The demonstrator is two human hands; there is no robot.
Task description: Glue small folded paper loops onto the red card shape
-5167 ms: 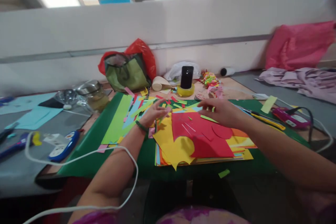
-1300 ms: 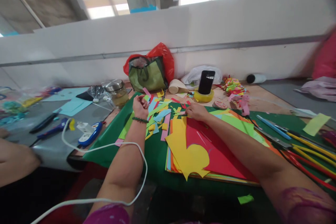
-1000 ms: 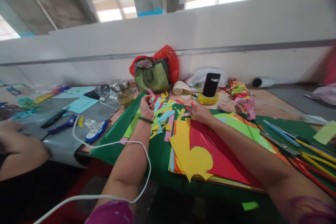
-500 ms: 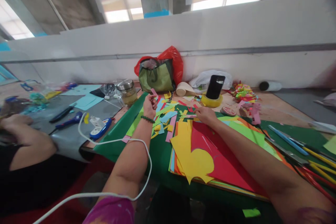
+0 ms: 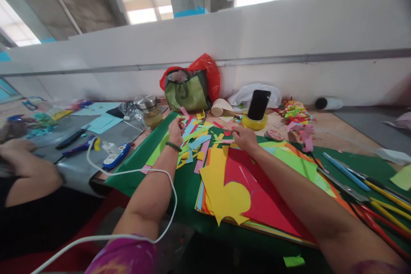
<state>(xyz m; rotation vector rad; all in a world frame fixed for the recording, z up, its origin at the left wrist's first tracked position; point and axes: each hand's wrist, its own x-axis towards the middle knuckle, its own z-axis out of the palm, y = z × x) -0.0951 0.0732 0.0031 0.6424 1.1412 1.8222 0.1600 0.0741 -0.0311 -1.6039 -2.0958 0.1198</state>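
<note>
At frame centre, paper scraps (image 5: pixel 205 137) are strewn over the green mat (image 5: pixel 141 167). The right hand (image 5: pixel 244 138), fingertips drawn together, is laid among them, seemingly for picking; the left hand (image 5: pixel 176 126) is held curled shut, contents unseen.

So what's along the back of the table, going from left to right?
Glass jar with a metal lid, green bag inside a red plastic bag, beige tape roll, black phone standing in a yellow tape ring, heap of bright paper curls, white bottle lying down.
</note>
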